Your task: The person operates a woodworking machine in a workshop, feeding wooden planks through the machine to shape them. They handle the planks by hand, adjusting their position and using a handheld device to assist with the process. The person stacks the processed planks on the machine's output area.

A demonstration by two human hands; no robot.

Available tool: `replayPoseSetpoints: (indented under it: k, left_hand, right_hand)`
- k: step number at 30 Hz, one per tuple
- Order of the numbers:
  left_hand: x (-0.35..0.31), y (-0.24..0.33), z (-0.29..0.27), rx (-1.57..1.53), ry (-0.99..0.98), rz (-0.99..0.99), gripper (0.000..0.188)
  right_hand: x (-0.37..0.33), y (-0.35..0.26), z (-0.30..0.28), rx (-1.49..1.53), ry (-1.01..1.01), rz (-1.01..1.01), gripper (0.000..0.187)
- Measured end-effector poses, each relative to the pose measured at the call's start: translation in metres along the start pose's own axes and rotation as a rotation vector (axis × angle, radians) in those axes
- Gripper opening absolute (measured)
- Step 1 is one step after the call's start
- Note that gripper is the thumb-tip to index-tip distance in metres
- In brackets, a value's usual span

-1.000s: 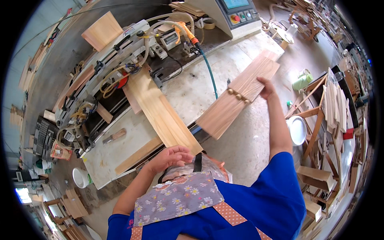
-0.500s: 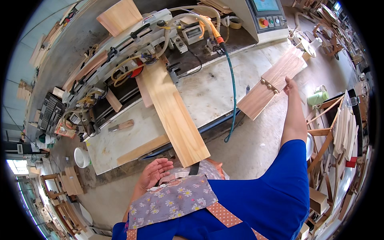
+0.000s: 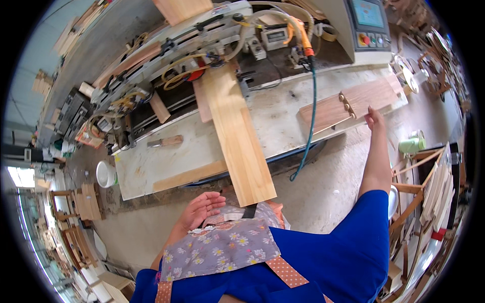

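On the right end of the worktable lies a reddish-brown wooden board [image 3: 374,97]. Several small round brass-coloured pieces [image 3: 347,105] sit in a row across its middle. My right hand [image 3: 374,120], its arm stretched out, has its fingers curled at the board's near edge, the fingertips against it. Close to my apron, my left hand [image 3: 199,211] is open, fingers extended and holding nothing. Beside it the near end of a long pale plank [image 3: 242,151] juts over the table's front edge toward me; its far end reaches under the machine's clamps [image 3: 217,60].
A wood-handled scraper [image 3: 166,142] and a pale wood strip [image 3: 189,177] lie on the left of the white tabletop [image 3: 136,169]. A teal hose [image 3: 313,121] with an orange air gun [image 3: 305,45] hangs across the front. The control panel [image 3: 371,30] stands at the back right.
The brown board has turned to lie more along the table, with my right hand still at its near edge. My left hand stays open by the apron. The view has shifted.
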State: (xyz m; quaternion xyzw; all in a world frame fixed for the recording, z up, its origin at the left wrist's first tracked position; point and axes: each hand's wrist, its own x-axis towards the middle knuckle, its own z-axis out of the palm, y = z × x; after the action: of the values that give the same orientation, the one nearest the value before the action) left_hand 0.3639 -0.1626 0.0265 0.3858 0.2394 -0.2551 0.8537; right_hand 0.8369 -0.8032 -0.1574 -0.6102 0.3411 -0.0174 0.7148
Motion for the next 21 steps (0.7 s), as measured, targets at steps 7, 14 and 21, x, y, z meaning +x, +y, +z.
replayPoseSetpoints:
  k: [7, 14, 21]
  left_hand:
    - [0.003, 0.000, -0.023, -0.011, 0.056, -0.036, 0.041]
    - [0.023, 0.066, -0.044, 0.352, 0.189, 0.036, 0.038]
    - [0.039, 0.172, -0.061, 0.622, 0.112, 0.230, 0.034]
  right_hand:
    - [-0.089, -0.015, 0.010, -0.172, 0.157, -0.261, 0.030]
    - [-0.315, -0.043, 0.141, -0.093, -0.317, -0.402, 0.025]
    - [-0.466, 0.128, 0.299, -0.958, -0.276, -0.965, 0.071]
